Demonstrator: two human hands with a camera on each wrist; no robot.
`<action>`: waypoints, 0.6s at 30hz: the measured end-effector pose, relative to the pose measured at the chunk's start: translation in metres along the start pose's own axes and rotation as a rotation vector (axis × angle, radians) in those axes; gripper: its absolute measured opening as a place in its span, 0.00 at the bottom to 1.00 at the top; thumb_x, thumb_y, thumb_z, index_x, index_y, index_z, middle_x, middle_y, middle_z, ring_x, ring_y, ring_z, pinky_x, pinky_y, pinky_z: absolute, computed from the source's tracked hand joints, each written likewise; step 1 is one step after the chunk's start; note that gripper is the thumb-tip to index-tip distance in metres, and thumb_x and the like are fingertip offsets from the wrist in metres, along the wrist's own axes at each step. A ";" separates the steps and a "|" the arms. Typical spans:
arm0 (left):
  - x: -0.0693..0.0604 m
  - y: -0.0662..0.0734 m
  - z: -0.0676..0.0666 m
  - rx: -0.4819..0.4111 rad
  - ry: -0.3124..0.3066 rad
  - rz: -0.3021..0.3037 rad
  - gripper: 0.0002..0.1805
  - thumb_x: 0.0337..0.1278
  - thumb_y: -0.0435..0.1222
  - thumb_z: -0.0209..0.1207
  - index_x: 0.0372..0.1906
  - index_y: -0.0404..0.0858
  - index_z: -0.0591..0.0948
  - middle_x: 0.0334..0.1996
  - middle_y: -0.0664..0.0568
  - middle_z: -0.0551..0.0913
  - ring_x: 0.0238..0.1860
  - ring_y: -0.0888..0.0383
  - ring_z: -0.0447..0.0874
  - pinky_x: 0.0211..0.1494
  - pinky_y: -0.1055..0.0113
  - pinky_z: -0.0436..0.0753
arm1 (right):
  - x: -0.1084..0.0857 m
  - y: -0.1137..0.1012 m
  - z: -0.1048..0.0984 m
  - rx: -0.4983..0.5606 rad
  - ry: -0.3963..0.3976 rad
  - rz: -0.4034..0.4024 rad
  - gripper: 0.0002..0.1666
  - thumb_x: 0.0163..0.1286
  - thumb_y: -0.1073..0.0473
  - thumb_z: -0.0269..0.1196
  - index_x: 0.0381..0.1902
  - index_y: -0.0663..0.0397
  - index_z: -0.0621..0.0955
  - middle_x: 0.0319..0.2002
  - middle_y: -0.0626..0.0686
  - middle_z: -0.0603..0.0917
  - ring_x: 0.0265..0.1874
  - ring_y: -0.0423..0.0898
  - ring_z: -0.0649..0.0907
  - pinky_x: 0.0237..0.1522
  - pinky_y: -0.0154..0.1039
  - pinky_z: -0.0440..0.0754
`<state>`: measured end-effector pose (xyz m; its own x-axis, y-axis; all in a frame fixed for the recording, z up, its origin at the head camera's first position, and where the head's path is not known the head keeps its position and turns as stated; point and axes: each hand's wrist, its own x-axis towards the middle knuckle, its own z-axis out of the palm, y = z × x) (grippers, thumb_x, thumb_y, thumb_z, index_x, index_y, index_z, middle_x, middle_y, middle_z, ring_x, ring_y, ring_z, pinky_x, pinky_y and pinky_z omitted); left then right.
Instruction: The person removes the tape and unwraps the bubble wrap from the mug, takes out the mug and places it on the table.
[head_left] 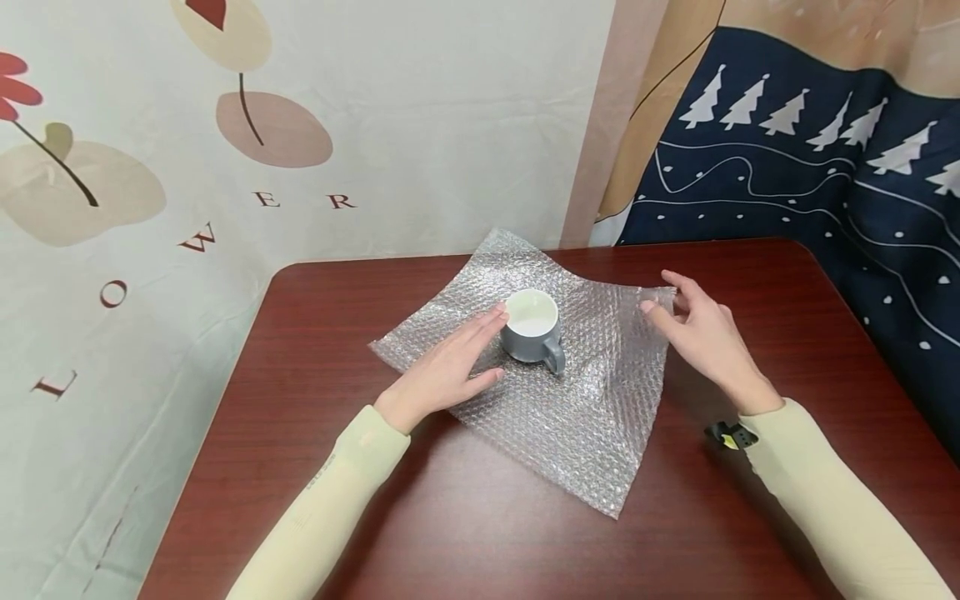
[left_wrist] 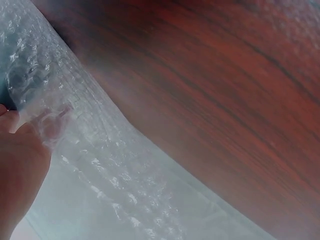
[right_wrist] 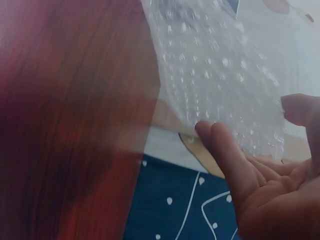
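Head view shows a grey mug (head_left: 528, 342), white inside.

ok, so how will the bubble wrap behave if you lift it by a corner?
Probably floppy: the bubble wrap ripples, and its right side curves up off the wood-grain table. Likely light for its size, being thin, see-through bubbled film. The gray handled mug sits on it, so a sharp lift could slide or tip the mug.

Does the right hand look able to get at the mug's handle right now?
Probably yes: the left hand does not cover the handle, and between it and the right hand only the bubble wrap shows.
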<state>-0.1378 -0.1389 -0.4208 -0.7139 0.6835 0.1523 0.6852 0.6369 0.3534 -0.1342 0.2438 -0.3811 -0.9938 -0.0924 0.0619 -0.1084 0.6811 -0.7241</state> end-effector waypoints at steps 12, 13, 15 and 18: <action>0.000 0.000 0.001 -0.004 -0.001 -0.002 0.41 0.74 0.47 0.59 0.82 0.35 0.57 0.83 0.49 0.52 0.81 0.52 0.53 0.82 0.57 0.56 | 0.006 0.026 -0.008 -0.134 0.049 -0.045 0.27 0.77 0.54 0.60 0.68 0.61 0.77 0.55 0.70 0.84 0.41 0.63 0.85 0.35 0.50 0.85; 0.000 0.000 0.001 -0.003 -0.001 -0.003 0.41 0.74 0.47 0.59 0.82 0.35 0.57 0.83 0.49 0.52 0.81 0.52 0.53 0.82 0.57 0.56 | 0.006 0.027 -0.008 -0.143 0.046 -0.038 0.26 0.77 0.54 0.61 0.67 0.61 0.78 0.54 0.69 0.84 0.40 0.61 0.84 0.33 0.47 0.83; 0.000 0.000 0.001 -0.001 -0.003 -0.005 0.41 0.74 0.47 0.59 0.82 0.35 0.57 0.83 0.49 0.52 0.81 0.53 0.52 0.82 0.57 0.56 | 0.006 0.030 -0.010 -0.156 0.039 -0.026 0.26 0.76 0.54 0.61 0.66 0.61 0.78 0.51 0.69 0.85 0.36 0.57 0.80 0.28 0.41 0.78; 0.000 0.000 0.001 -0.002 -0.004 -0.008 0.41 0.74 0.47 0.59 0.82 0.36 0.57 0.83 0.49 0.52 0.82 0.53 0.52 0.82 0.58 0.55 | 0.007 0.033 -0.011 -0.162 0.024 -0.011 0.24 0.76 0.55 0.62 0.65 0.62 0.79 0.42 0.65 0.85 0.31 0.54 0.77 0.24 0.40 0.75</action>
<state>-0.1373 -0.1386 -0.4213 -0.7190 0.6795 0.1460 0.6789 0.6418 0.3566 -0.1448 0.2742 -0.3970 -0.9926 -0.0842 0.0873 -0.1199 0.7888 -0.6028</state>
